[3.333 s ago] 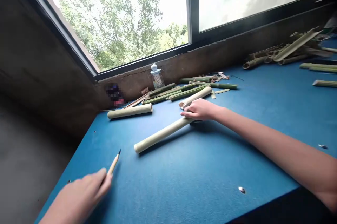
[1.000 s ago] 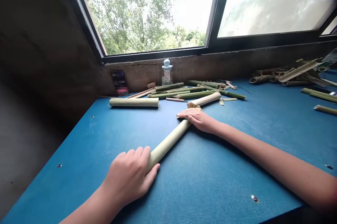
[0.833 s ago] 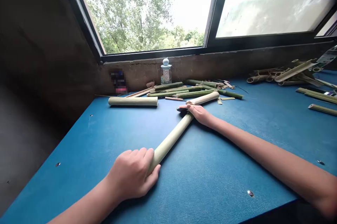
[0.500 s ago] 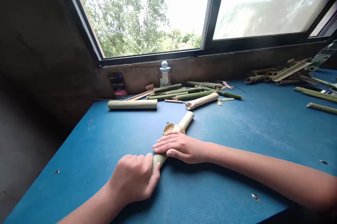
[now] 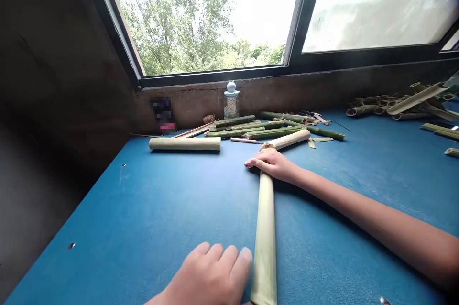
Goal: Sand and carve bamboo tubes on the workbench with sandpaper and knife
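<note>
A peeled, pale green bamboo tube (image 5: 266, 228) lies lengthwise on the blue table, its near end towards me. My left hand (image 5: 220, 274) is curled at that near end, knuckles up and against the tube's left side; the thumb is mostly out of sight. Over the far end lies my right hand (image 5: 267, 160), palm down and wrapped across the tube, fingertips pointing left. Just beyond the knuckles shows a small brown edge of sandpaper (image 5: 267, 146), the rest of it covered by the hand. Another pale bamboo tube (image 5: 292, 138) lies just behind.
A thick bamboo tube (image 5: 184, 144) lies at the back left. Several green bamboo pieces (image 5: 251, 128) are piled below the window, near a lidded glass jar (image 5: 231, 104) and a pencil (image 5: 244, 140). More split bamboo (image 5: 412, 99) is heaped at the far right.
My right hand has slid away from me along the tube with the sandpaper. The tube now points more straight ahead, and my left hand has come nearer to me. The view has shifted slightly.
</note>
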`<act>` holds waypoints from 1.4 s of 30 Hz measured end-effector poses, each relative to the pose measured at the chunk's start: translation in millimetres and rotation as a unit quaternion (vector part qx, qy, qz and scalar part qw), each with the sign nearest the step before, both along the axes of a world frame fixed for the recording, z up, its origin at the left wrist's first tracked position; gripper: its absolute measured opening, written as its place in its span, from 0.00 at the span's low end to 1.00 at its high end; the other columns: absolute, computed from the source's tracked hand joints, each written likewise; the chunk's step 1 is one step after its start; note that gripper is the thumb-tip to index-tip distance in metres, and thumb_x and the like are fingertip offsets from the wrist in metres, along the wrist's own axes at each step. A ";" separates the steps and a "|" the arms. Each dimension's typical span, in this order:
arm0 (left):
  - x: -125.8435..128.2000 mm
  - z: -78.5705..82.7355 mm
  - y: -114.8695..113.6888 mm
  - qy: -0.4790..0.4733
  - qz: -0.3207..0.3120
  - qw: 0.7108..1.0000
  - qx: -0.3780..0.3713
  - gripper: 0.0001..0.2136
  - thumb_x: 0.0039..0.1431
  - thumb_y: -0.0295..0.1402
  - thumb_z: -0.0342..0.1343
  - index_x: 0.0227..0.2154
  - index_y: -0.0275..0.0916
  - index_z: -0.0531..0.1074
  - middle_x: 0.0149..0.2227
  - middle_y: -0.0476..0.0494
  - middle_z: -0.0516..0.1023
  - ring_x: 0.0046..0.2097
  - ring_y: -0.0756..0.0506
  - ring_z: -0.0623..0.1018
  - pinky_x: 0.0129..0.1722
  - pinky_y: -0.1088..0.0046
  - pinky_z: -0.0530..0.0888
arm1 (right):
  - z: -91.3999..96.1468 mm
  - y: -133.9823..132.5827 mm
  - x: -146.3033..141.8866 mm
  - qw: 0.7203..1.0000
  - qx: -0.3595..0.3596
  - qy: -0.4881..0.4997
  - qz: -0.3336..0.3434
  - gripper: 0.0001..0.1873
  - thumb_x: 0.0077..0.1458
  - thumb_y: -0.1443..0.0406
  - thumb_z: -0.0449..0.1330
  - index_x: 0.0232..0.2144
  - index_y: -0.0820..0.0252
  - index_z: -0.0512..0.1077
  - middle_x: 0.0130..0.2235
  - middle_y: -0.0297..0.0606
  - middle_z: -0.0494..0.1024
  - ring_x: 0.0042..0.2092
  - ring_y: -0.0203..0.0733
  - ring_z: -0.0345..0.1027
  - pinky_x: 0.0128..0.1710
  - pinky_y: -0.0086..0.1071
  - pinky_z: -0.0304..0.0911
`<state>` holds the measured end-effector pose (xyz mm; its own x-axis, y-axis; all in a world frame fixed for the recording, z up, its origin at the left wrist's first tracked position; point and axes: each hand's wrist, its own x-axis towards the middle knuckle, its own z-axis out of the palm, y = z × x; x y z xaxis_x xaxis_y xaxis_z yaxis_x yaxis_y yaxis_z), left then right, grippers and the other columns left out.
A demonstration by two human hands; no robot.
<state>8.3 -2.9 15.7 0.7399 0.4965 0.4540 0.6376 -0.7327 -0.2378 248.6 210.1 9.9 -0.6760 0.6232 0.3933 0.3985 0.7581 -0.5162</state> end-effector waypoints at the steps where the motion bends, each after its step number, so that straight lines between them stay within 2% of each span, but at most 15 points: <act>1: -0.5 1.1 1.0 -0.011 -0.002 1.000 -0.007 0.28 0.72 0.49 0.28 0.43 0.35 0.70 0.24 0.50 0.71 0.20 0.48 0.69 0.18 0.66 0.59 | 0.7 -6.7 -4.3 1.000 -0.003 0.004 0.013 0.26 0.69 0.52 0.46 0.41 0.59 0.81 0.45 0.43 0.84 0.49 0.48 0.77 0.53 0.42 0.67; 4: -2.7 6.9 3.3 0.006 -0.046 0.999 -0.020 0.18 0.72 0.42 0.37 0.56 0.43 0.65 0.25 0.53 0.70 0.18 0.48 0.66 0.17 0.67 0.58 | 6.3 -42.9 -16.2 0.997 -0.017 0.004 0.081 0.23 0.70 0.55 0.47 0.44 0.55 0.80 0.48 0.38 0.83 0.52 0.43 0.76 0.60 0.39 0.60; 7: -5.7 12.9 5.2 0.059 -0.087 0.992 -0.062 0.15 0.68 0.38 0.48 0.55 0.50 0.65 0.27 0.53 0.69 0.20 0.47 0.65 0.18 0.69 0.60 | 14.2 -81.0 -21.7 0.982 -0.045 -0.005 0.183 0.18 0.71 0.60 0.48 0.52 0.51 0.76 0.51 0.34 0.81 0.56 0.38 0.73 0.66 0.37 0.51; 10: -7.7 17.3 5.9 0.094 -0.098 0.987 -0.089 0.16 0.65 0.43 0.52 0.53 0.46 0.66 0.26 0.51 0.68 0.20 0.47 0.64 0.18 0.69 0.62 | 17.8 -83.4 -16.8 0.970 -0.018 -0.007 0.243 0.19 0.68 0.59 0.53 0.58 0.52 0.71 0.56 0.39 0.78 0.59 0.41 0.69 0.65 0.38 0.54; 14: -5.9 17.6 3.1 0.086 -0.096 0.990 -0.055 0.15 0.66 0.39 0.51 0.52 0.40 0.67 0.24 0.52 0.68 0.18 0.48 0.64 0.15 0.69 0.62 | 12.4 -38.0 0.4 0.982 0.023 -0.055 0.179 0.25 0.60 0.48 0.60 0.56 0.50 0.74 0.56 0.41 0.77 0.61 0.49 0.66 0.64 0.46 0.55; 17: -3.3 16.0 1.2 0.069 -0.104 0.992 -0.035 0.13 0.68 0.38 0.49 0.50 0.39 0.68 0.22 0.52 0.67 0.17 0.48 0.65 0.13 0.69 0.62 | 4.5 -9.5 11.4 0.989 0.005 -0.051 0.138 0.22 0.65 0.49 0.53 0.53 0.49 0.76 0.55 0.37 0.78 0.63 0.50 0.62 0.65 0.48 0.52; 23: -2.7 20.5 3.7 0.058 -0.113 0.987 -0.094 0.13 0.69 0.37 0.46 0.51 0.37 0.66 0.25 0.52 0.70 0.19 0.49 0.69 0.16 0.69 0.65 | -8.3 14.4 15.6 0.999 -0.013 0.019 0.042 0.31 0.67 0.46 0.43 0.52 0.53 0.77 0.59 0.39 0.74 0.68 0.55 0.53 0.68 0.56 0.46; 26: -4.1 23.0 3.8 0.063 -0.108 0.985 -0.122 0.14 0.70 0.37 0.42 0.52 0.39 0.64 0.26 0.51 0.71 0.20 0.47 0.69 0.17 0.67 0.65 | -6.2 3.0 5.4 0.999 -0.026 0.048 0.006 0.33 0.69 0.47 0.39 0.51 0.56 0.77 0.59 0.42 0.74 0.69 0.57 0.52 0.66 0.60 0.47; 28: -5.7 23.4 2.4 0.062 -0.097 0.984 -0.136 0.14 0.69 0.37 0.41 0.52 0.40 0.64 0.26 0.52 0.70 0.19 0.47 0.68 0.17 0.66 0.63 | -0.1 -24.9 -7.0 0.998 -0.028 0.055 0.015 0.33 0.69 0.47 0.38 0.48 0.55 0.79 0.55 0.41 0.78 0.66 0.54 0.57 0.65 0.57 0.51; 31: -8.3 23.7 0.1 0.075 -0.078 0.981 -0.164 0.13 0.68 0.36 0.40 0.49 0.39 0.64 0.25 0.51 0.70 0.19 0.46 0.68 0.17 0.66 0.62 | 10.4 -80.5 -27.2 0.991 -0.030 0.032 0.126 0.28 0.70 0.50 0.42 0.43 0.50 0.80 0.47 0.32 0.83 0.57 0.41 0.70 0.63 0.39 0.58; 33: -8.9 24.4 -0.7 0.096 -0.073 0.977 -0.173 0.14 0.67 0.35 0.40 0.51 0.39 0.64 0.25 0.50 0.71 0.20 0.45 0.69 0.18 0.66 0.63 | 15.0 -98.7 -34.2 0.970 -0.035 0.011 0.241 0.24 0.71 0.55 0.43 0.47 0.52 0.78 0.49 0.32 0.82 0.56 0.36 0.71 0.62 0.33 0.57; 35: -8.2 24.7 -1.0 0.110 -0.070 0.975 -0.179 0.16 0.66 0.35 0.41 0.53 0.39 0.62 0.26 0.50 0.72 0.20 0.45 0.69 0.18 0.65 0.63 | 17.5 -85.9 -32.4 0.965 -0.022 0.001 0.261 0.24 0.71 0.55 0.43 0.48 0.52 0.78 0.49 0.34 0.82 0.57 0.38 0.71 0.64 0.35 0.53; 39: -4.1 21.7 -1.2 0.086 -0.061 0.984 -0.144 0.16 0.66 0.37 0.41 0.53 0.39 0.63 0.24 0.52 0.71 0.17 0.45 0.67 0.16 0.64 0.60 | 18.2 -25.6 -17.4 0.992 -0.008 0.041 0.122 0.32 0.70 0.49 0.39 0.46 0.57 0.79 0.50 0.45 0.81 0.64 0.54 0.62 0.68 0.56 0.38; 40: -3.4 20.0 -1.1 0.078 -0.058 0.987 -0.126 0.16 0.66 0.37 0.41 0.52 0.38 0.64 0.23 0.52 0.70 0.17 0.45 0.67 0.15 0.64 0.59 | 18.1 -23.6 -16.8 0.993 -0.007 0.048 0.110 0.32 0.70 0.50 0.39 0.46 0.59 0.79 0.51 0.47 0.80 0.64 0.55 0.61 0.68 0.58 0.36; 42: -3.3 15.2 -0.7 0.059 -0.058 0.993 -0.089 0.15 0.67 0.35 0.41 0.50 0.36 0.65 0.21 0.53 0.70 0.15 0.46 0.66 0.14 0.64 0.58 | 17.4 -46.4 -23.6 0.990 0.001 0.048 0.131 0.30 0.70 0.52 0.40 0.46 0.60 0.78 0.51 0.46 0.81 0.61 0.51 0.66 0.68 0.54 0.41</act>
